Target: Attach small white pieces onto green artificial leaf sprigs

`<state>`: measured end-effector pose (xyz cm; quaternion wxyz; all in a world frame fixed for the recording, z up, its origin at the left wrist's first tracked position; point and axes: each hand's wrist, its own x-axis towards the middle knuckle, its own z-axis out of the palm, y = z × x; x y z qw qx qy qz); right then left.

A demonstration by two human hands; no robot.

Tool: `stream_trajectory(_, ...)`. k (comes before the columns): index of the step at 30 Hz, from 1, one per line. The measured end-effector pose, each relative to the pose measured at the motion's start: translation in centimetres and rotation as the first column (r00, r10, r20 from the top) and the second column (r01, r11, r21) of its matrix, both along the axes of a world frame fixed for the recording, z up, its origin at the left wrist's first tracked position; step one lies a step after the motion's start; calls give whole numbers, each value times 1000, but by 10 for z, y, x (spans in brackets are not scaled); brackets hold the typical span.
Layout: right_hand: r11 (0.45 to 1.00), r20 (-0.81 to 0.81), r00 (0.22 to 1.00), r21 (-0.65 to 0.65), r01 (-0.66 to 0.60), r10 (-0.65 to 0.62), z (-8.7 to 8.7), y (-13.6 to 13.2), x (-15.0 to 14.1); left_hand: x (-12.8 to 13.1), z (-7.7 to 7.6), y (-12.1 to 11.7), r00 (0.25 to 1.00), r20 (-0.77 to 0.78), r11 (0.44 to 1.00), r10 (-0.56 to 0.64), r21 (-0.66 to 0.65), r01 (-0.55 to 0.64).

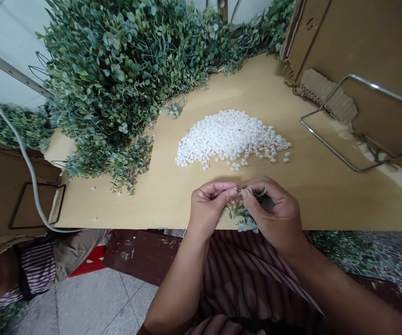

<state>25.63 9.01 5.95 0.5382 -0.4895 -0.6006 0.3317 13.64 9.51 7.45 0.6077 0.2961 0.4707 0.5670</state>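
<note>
A: Held where?
B: At near edge of smooth tan board [152, 200], pinched by left hand [207, 204] and right hand [279, 209], close together: sprig [245, 219] of small rounded leaves.
A: Beyond?
B: Loosely heaped: small, rounded white pieces [232, 135].

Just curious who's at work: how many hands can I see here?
2: the left hand and right hand, both at the leafy sprig. Another person's arm shows at far left, its hand not visible.

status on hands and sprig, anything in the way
Right hand holding sprig. Left hand pinched shut beside it. White pile beyond both hands, nothing seen blocking.
</note>
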Motion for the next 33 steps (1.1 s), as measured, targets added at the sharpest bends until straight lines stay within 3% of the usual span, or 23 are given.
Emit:
stream_trajectory(8, 999, -31, 999, 44, -6, 7, -1, 0, 0, -1, 1, 5, 997, -40, 998, -68, -1, 68)
stream_trajectory(14, 999, -118, 993, -22, -27, 24, -1, 1, 1, -5, 0, 2, 989, -106, 995, -100, -2, 100)
stream_trajectory(20, 997, -163, 987, -78, -12, -1, -1, 0, 1, -4, -3, 1, 995, -84, 998, -55, 30, 58)
stream_trajectory(33, 999, -114, 993, -17, 33, -35, -2, 2, 0, 5, 1, 3, 997, -80, 999, -13, 43, 17)
